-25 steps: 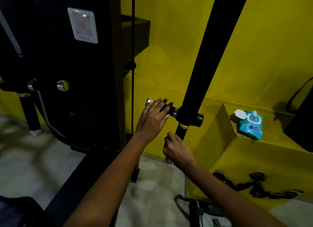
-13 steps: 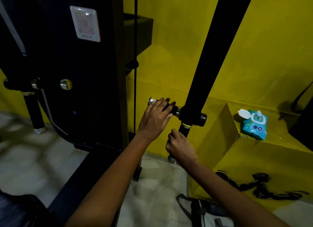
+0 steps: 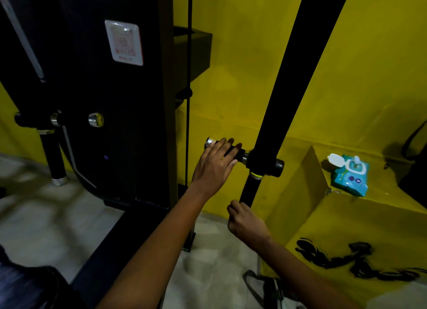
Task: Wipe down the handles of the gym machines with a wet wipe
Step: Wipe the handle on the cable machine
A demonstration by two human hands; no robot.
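Right hand (image 3: 246, 221) has slid down the lower grip (image 3: 248, 189), fingers curled round it (no wipe visible); that handle looks nearly wiped. Left hand (image 3: 216, 164) still lies flat-fingered over the side handle (image 3: 238, 152). Wipes (image 3: 350, 178) sit far right.

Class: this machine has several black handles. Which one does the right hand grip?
The vertical handle below the joint: the right hand grips it. The left hand covers the horizontal one.

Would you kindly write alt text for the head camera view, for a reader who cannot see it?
A person's left hand lies over a horizontal black machine handle, while the right hand grips the vertical handle below it. An open teal wet wipe pack sits on a yellow ledge to the right.
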